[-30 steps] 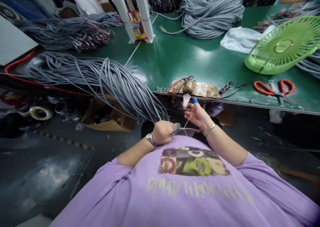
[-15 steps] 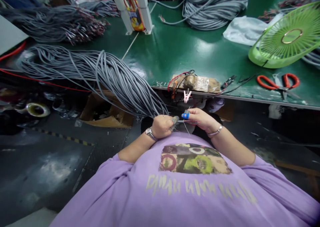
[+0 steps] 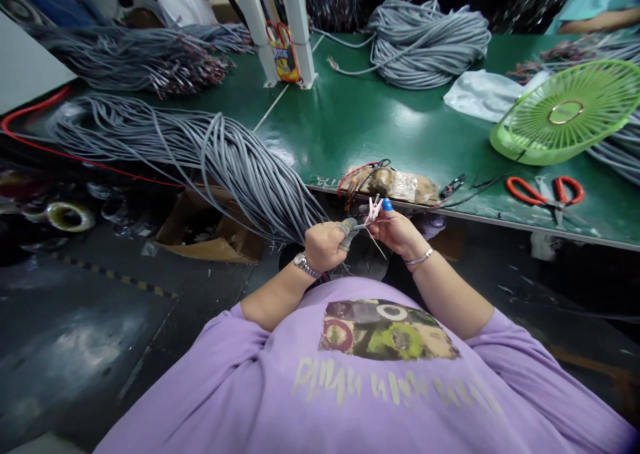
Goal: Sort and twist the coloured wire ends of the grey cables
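My left hand (image 3: 326,246), with grey coverings on its fingertips, is closed around the end of a grey cable (image 3: 359,227). Thin wires fan out from that end toward my right hand (image 3: 400,235), whose fingers are curled in a pinch over them. A blue cover sits on one of its digits, beside a pink clothespin (image 3: 373,209) at the table's edge. Whether that hand touches the clothespin I cannot tell. From my left hand the cable leads toward a large bundle of grey cables (image 3: 250,167) draped over the edge.
On the green table (image 3: 345,114) lie a taped cardboard strip (image 3: 410,186) with wires, red-handled scissors (image 3: 547,194), a green fan (image 3: 565,113) and a coiled cable (image 3: 430,47). A cardboard box (image 3: 215,244) stands below. Other people are partly visible across the table.
Both hands have shifted slightly relative to the table, and my right hand is now up against the clothespin with its blue-covered digit raised. The view has tilted upward.
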Action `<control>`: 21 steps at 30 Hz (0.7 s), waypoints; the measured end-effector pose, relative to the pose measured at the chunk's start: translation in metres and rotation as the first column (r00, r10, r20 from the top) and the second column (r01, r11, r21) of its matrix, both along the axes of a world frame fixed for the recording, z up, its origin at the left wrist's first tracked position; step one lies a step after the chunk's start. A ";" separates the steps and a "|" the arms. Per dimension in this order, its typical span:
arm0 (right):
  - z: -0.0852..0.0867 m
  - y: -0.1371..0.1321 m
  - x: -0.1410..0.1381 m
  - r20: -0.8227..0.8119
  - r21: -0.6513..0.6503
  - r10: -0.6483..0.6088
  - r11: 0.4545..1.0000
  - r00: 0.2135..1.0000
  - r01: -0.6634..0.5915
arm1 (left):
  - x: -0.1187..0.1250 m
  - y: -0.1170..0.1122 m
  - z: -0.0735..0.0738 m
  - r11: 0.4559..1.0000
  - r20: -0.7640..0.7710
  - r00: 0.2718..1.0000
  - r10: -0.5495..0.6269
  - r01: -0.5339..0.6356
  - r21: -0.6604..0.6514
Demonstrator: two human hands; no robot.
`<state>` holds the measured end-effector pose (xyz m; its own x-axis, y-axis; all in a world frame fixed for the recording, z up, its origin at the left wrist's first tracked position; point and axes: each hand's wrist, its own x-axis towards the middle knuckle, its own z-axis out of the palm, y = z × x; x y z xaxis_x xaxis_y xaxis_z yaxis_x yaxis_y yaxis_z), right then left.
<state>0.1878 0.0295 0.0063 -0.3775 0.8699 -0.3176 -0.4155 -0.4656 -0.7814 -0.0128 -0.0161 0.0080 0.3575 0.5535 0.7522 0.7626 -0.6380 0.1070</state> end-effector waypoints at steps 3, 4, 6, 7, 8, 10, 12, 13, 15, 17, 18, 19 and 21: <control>0.001 0.005 -0.006 -0.016 0.042 -0.047 0.998 0.999 0.048 | 0.008 0.010 -0.004 0.999 0.006 0.999 0.036 -0.036 0.017; 0.003 0.006 -0.008 -0.029 0.027 -0.061 0.998 0.998 0.062 | 0.011 0.012 -0.006 0.999 0.009 0.999 0.043 -0.043 0.017; 0.007 0.006 -0.011 -0.069 -0.030 -0.100 0.995 0.993 0.098 | 0.014 0.014 -0.009 0.999 0.001 0.999 0.050 -0.050 0.007; 0.009 0.005 -0.013 -0.093 -0.056 -0.128 0.991 0.987 0.123 | 0.015 0.015 -0.011 0.999 -0.010 0.999 0.053 -0.053 0.000; 0.012 0.005 -0.015 -0.112 -0.077 -0.161 0.985 0.980 0.153 | 0.016 0.015 -0.012 0.999 -0.020 0.998 0.053 -0.053 -0.007; 0.015 0.004 -0.018 -0.126 -0.108 -0.226 0.971 0.966 0.213 | 0.017 0.014 -0.015 0.999 -0.026 0.999 0.042 -0.043 -0.019; 0.017 0.005 -0.021 -0.118 -0.135 -0.265 0.959 0.957 0.249 | 0.016 0.012 -0.018 1.000 -0.012 1.000 0.021 -0.021 -0.020; 0.017 0.005 -0.022 -0.113 -0.144 -0.276 0.955 0.954 0.259 | 0.016 0.011 -0.019 1.000 -0.004 1.000 0.013 -0.013 -0.021; 0.017 0.005 -0.023 -0.105 -0.140 -0.277 0.955 0.955 0.261 | 0.016 0.011 -0.022 0.999 -0.005 1.000 0.009 -0.009 -0.040; 0.017 0.004 -0.023 -0.092 -0.113 -0.259 0.962 0.962 0.248 | 0.016 0.010 -0.023 0.998 -0.021 1.000 0.010 -0.012 -0.068; 0.016 0.003 -0.022 -0.083 -0.099 -0.244 0.967 0.966 0.235 | 0.016 0.010 -0.024 0.997 -0.029 1.000 0.008 -0.010 -0.071; 0.015 0.002 -0.022 -0.075 -0.090 -0.226 0.972 0.971 0.219 | 0.016 0.010 -0.024 0.998 -0.035 0.999 0.006 -0.008 -0.067; 0.012 -0.001 -0.020 -0.065 -0.091 -0.185 0.980 0.981 0.179 | 0.015 0.009 -0.023 0.998 -0.044 0.999 0.005 -0.008 -0.058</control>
